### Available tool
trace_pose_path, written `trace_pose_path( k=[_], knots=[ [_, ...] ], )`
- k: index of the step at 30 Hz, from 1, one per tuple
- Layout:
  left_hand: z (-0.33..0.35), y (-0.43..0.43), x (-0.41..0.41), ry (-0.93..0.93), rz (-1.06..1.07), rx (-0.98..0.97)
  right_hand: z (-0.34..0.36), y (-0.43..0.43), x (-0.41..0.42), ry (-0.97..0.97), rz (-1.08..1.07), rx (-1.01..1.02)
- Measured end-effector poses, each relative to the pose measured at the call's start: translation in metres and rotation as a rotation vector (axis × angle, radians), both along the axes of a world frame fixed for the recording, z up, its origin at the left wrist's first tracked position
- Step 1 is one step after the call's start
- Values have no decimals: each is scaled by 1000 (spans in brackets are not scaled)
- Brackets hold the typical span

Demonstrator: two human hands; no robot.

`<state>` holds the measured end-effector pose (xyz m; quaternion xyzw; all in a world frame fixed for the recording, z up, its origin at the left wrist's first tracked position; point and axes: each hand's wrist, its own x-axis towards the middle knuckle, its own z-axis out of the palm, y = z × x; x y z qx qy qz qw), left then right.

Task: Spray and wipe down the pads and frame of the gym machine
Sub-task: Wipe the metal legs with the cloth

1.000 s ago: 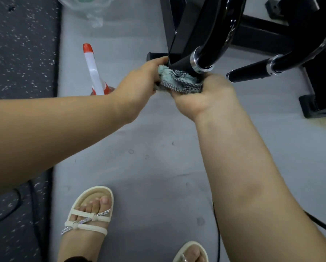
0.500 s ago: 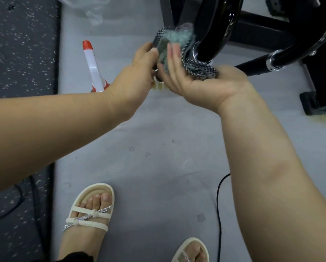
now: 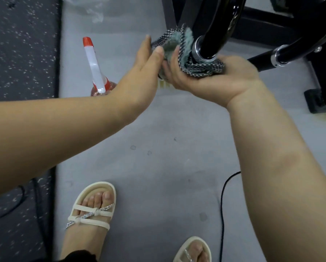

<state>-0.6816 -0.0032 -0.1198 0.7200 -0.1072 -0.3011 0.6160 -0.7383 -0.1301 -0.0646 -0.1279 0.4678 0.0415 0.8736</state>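
The cloth (image 3: 188,59) wraps the lower end of the black bar (image 3: 213,35), which slants up and right. The right hand (image 3: 215,80) cups it from below, fingers curled round it; the left hand (image 3: 145,67), fingers straight, touches its left edge.

left hand (image 3: 145,69) is held flat, fingers straight and together, thumb tip against the cloth (image 3: 200,69). right hand (image 3: 215,82) lies palm up, cupped, fingers curled up round that same cloth.
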Motion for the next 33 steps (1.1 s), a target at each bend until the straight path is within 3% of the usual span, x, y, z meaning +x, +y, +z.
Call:
trace_pose_path(
  k=[3,6,9,16,20,23,27,29,31,33],
  knots=[
    [-7,-1,-4,-30,-63,31,4,1,0,-84,25,161],
    [-9,-5,-1,-7,-38,81,-12,7,13,-33,2,213],
    [-3,-2,-5,11,-13,100,-15,7,17,-15,-2,107],
    [6,-3,-13,-233,-18,134,1,-12,-9,-339,26,-103],
    [10,-6,-9,-46,121,-60,-2,-7,-8,-354,-58,-154],
    [16,-10,-11,51,193,-159,-18,9,-3,-208,-142,-408],
    [17,-13,-11,117,278,-189,-38,29,-7,-22,-231,-910],
    [15,-12,-11,76,287,-190,-40,35,-5,-99,-268,-979],
    [14,-11,-12,-2,287,-206,-34,36,-5,-325,-296,-769],
    [13,-9,-13,-119,226,-205,-31,31,-11,-536,-186,-650]
  ],
)
